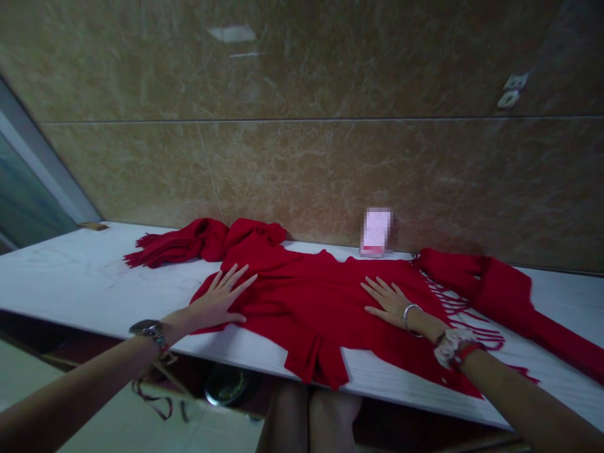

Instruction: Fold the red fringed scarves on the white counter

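Note:
A red scarf (306, 296) with fringed ends lies spread across the white table, wrinkled in places, and one part of it hangs toward the front edge. My left hand (224, 294) rests flat on its left part, fingers spread. My right hand (389, 303) also lies palm down on the cloth, farther right, with fingers extended. At the left, a bunched fringed red cloth (201, 242) touches the spread part. More red cloth (503, 286) stretches off to the right beside white-backed fringe strands. Whether these are all one piece I cannot tell.
A pixelated pink-white phone-like object (376, 229) leans against the brown tiled wall (302, 170) behind the white table (94, 277). A small brown piece (94, 225) sits at the far left corner. Under the table is a round metal bowl (226, 385).

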`<state>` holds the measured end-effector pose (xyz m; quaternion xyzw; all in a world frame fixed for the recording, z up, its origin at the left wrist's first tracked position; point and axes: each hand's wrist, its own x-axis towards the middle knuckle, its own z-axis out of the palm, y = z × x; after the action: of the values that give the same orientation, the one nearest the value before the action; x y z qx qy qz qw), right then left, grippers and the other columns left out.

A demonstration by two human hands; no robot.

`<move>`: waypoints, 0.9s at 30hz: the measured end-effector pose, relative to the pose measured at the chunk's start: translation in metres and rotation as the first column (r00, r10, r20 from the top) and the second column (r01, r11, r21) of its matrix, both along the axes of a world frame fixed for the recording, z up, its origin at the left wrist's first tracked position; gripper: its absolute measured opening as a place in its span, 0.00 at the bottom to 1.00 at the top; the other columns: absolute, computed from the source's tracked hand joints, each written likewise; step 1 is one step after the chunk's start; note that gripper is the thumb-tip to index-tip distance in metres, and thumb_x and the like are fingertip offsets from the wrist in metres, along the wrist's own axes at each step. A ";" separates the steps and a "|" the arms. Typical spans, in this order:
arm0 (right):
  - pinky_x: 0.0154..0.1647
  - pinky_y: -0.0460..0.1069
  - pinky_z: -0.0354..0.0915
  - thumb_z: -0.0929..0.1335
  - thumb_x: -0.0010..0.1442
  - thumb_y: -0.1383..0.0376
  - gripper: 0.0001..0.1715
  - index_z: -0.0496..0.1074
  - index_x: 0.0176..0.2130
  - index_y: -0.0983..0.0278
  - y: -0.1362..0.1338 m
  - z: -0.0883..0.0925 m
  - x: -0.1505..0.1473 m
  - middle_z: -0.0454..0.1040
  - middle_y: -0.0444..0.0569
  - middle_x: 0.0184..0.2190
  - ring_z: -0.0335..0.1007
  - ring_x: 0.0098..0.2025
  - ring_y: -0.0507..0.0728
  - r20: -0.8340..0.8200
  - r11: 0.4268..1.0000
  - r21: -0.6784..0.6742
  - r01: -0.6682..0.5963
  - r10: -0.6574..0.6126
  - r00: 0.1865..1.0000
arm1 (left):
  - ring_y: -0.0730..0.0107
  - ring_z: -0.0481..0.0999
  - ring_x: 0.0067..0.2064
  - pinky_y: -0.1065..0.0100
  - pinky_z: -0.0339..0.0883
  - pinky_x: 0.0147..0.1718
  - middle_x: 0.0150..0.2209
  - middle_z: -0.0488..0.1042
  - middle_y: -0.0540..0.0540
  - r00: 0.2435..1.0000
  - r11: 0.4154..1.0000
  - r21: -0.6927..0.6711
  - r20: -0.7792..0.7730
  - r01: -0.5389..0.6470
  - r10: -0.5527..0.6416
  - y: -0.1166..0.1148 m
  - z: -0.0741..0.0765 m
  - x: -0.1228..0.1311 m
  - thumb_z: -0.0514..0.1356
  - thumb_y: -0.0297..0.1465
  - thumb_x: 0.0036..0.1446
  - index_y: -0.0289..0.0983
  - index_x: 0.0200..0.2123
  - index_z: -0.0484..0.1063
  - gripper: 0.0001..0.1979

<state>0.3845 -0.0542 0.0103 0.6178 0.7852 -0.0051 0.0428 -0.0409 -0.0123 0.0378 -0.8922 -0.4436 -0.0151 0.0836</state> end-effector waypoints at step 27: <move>0.57 0.65 0.45 0.52 0.58 0.49 0.36 0.47 0.61 0.60 0.006 -0.001 0.016 0.43 0.51 0.63 0.39 0.62 0.65 0.038 0.977 -0.018 0.212 -0.211 0.977 | 0.65 0.70 0.33 0.67 0.60 0.30 0.28 0.70 0.44 0.931 0.809 0.496 -0.326 0.315 -0.162 0.013 0.067 0.001 0.52 0.20 0.53 0.36 0.29 0.71 0.09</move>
<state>0.4000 -0.0480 0.0096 0.6973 0.7140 -0.0074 0.0628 -0.0404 0.0004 0.1053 -0.8747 -0.2891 -0.0288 0.3880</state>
